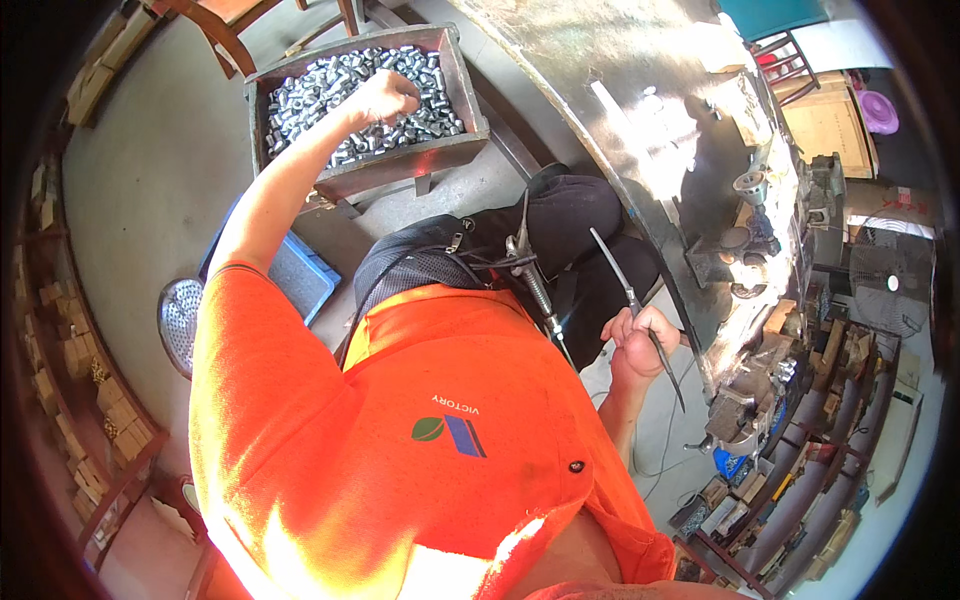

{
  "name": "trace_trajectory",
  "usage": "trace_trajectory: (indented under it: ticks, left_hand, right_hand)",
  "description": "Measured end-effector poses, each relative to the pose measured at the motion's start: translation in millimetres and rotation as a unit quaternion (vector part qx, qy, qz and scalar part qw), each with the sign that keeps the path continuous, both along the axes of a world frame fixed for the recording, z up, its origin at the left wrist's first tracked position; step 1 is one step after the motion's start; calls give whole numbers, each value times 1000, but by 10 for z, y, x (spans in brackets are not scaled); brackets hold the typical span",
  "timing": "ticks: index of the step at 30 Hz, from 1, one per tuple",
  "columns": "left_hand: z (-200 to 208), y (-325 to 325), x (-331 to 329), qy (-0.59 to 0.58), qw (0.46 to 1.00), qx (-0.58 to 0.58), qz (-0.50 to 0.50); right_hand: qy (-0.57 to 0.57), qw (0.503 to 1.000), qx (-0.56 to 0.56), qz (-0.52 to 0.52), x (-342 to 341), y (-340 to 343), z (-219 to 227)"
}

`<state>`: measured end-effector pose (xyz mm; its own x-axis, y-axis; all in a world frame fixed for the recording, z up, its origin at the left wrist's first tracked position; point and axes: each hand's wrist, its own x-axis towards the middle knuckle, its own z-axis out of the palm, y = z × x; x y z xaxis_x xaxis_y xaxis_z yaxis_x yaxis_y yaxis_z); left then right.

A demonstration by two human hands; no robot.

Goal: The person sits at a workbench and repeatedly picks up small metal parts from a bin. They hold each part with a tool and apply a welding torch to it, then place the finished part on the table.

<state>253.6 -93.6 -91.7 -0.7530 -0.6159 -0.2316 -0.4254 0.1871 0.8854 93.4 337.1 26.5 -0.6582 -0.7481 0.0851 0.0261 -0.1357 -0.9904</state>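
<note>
My left hand [385,98] reaches into a wooden bin [440,160] heaped with short, shiny metal cylinders [310,95]. Its fingers are curled down among the pieces, and whatever they grip is hidden. Off to the right, beside the workbench edge, my right hand [640,340] is closed around a long, slim, pointed tool like a file [612,262]. The tool slants, one end pointing up past my knee and a dark tapered end sticking out below the fist. A metal tool with a spring-like shaft [535,280] and a hose lies at my lap.
A workbench [560,70] runs along the right, with a vise [745,400] and metal parts on it. A blue crate [305,275] and a perforated metal stool seat [182,325] are at my left. Shelves of blocks [120,420] curve along the left; a fan [890,280] stands far right.
</note>
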Motion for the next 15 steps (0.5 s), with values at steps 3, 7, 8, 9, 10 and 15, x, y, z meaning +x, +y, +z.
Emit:
trace_trajectory:
  ticks: [3, 7, 8, 9, 10, 15]
  left_hand:
    - [116, 70, -10, 12, 1000, 0, -3]
    - [339, 242, -7, 60, 997, 33, -20]
    - [221, 214, -27, 94, 994, 50, -36]
    - [231, 250, -16, 96, 992, 74, -43]
    - [266, 330, 4, 121, 987, 94, -49]
    - [311, 700, 190, 181, 952, 234, -74]
  right_hand:
    - [0, 1000, 0, 3, 21, -3, 6]
    - [12, 1000, 9, 2, 70, -34, 65]
    - [15, 1000, 7, 4, 76, -42, 76]
    - [18, 1000, 6, 6, 80, -45, 76]
    - [20, 1000, 6, 7, 84, -51, 76]
    - [32, 999, 35, 4, 135, -139, 115]
